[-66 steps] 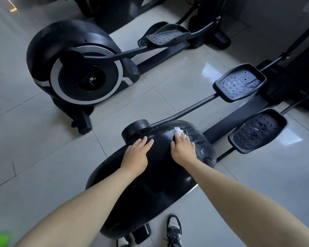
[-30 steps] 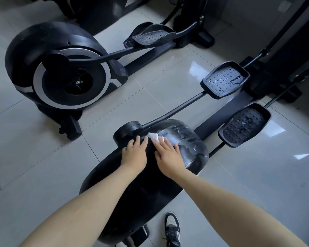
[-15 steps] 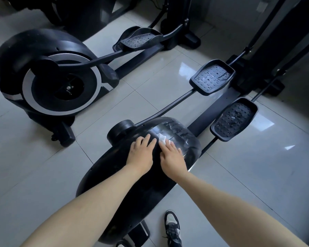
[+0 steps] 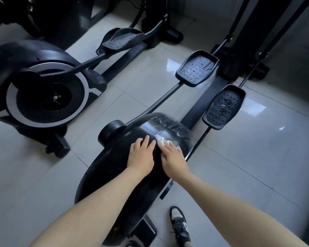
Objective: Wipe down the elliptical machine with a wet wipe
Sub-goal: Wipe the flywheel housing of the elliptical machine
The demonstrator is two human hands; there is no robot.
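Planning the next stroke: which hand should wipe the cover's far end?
Right. The right hand presses the wet wipe onto the flywheel cover, fingertips toward the far end; the left hand rests flat beside it, holding nothing.

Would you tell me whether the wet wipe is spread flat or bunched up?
Bunched up: the wet wipe shows as a crumpled white wad at the fingertips of the right hand, on the black housing.

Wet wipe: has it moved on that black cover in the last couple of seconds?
Yes. The wet wipe under the right hand has slid back toward the person, away from the far end of the flywheel cover.
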